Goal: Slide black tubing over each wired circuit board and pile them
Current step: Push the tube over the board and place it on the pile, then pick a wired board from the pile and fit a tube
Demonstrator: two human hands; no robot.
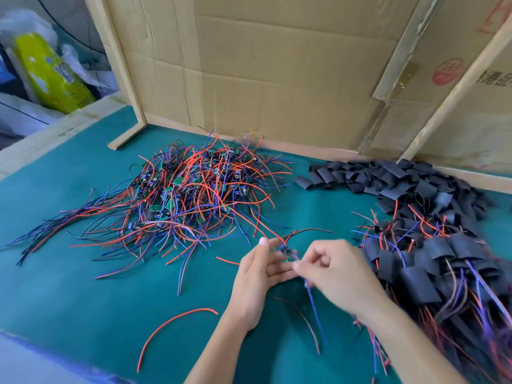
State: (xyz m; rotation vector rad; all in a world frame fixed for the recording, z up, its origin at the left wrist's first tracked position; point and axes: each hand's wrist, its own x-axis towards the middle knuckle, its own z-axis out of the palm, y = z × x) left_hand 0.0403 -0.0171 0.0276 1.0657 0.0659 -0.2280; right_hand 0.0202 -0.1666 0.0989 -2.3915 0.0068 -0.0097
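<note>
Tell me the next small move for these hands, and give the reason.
Probably gather the wires straight, then reach for a loose black tube from the far pile. The left hand and right hand hold one bare circuit board between them, the right pinching its blue wire; no tube is on it yet. Finished sleeved boards lie at right.

Place: small hand-assembly workshop | Bench: green mat (83, 273) walled by flattened cardboard (263, 79) and wooden battens (116, 65) | Stock: heap of wired circuit boards (188, 195), loose black tubing pieces (388, 176), sleeved pile (443, 273)
</note>
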